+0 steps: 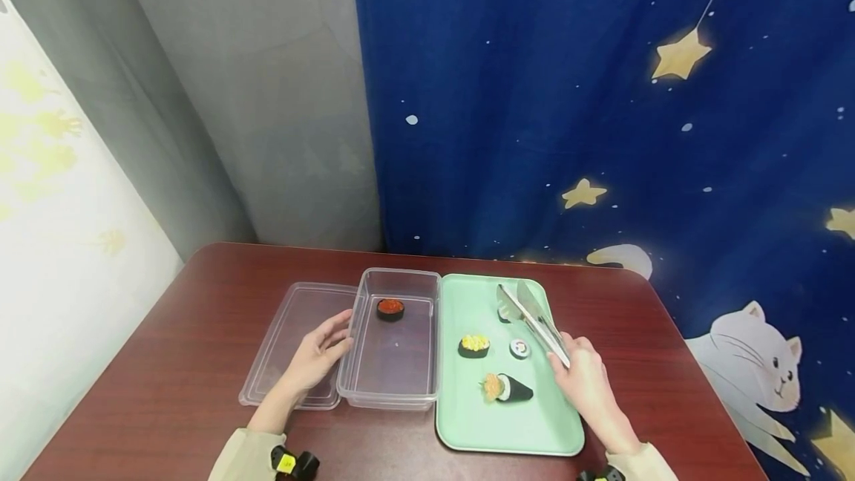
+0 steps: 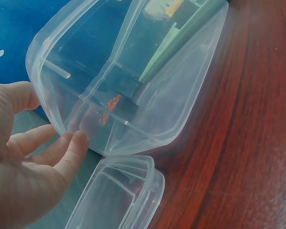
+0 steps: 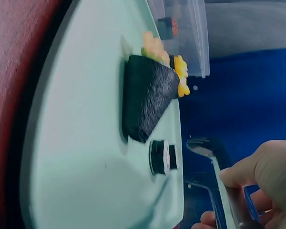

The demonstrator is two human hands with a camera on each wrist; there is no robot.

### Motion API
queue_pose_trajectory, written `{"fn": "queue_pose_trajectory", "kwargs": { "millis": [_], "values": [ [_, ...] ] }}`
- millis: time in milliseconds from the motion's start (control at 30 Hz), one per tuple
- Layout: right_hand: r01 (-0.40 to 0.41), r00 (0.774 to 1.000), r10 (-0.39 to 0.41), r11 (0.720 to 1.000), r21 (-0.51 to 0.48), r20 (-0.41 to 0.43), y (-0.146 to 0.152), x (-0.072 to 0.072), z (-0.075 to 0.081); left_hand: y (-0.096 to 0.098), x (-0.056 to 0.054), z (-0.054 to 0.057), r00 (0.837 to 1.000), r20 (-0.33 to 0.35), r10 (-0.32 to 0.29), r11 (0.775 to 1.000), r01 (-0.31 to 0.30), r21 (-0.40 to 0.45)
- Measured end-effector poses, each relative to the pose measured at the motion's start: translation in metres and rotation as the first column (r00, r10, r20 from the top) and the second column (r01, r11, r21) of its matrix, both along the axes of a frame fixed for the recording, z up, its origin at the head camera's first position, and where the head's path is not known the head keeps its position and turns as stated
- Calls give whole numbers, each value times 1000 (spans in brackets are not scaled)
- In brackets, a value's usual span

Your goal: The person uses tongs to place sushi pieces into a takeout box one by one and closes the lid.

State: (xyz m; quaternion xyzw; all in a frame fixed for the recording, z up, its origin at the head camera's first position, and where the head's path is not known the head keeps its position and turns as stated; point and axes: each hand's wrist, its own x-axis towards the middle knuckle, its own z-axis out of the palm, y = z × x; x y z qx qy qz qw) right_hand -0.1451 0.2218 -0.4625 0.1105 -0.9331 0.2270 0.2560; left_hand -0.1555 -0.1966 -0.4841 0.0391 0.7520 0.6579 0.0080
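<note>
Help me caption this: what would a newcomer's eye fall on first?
Probably the blue backdrop behind the table, with yellow stars and, lower right, a white cat. Next, the green tray of sushi pieces, tongs over it in the right grip; beside the tray, one red-topped piece in a clear box.

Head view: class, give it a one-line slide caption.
Right hand holds tongs over a green tray of sushi; left hand beside a clear container holding one red-topped piece.

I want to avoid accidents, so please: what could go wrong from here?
The tongs in the right hand might bump the small round roll close by. The left hand is at the wall of the clear container; a hard push could shift it against the green tray.
</note>
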Motion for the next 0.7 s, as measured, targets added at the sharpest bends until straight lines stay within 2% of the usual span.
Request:
{"fn": "queue_pose_trajectory", "kwargs": {
  "millis": [400, 700],
  "values": [
    [79, 988, -86, 995, 63, 124, -18, 1, -5, 0, 1, 0, 1000, -6, -6, 1000, 6, 2],
    [83, 992, -88, 995, 57, 88, -17, 4, -2, 0, 0, 0, 1000, -2, 3, 1000, -3, 4]
  ]
}}
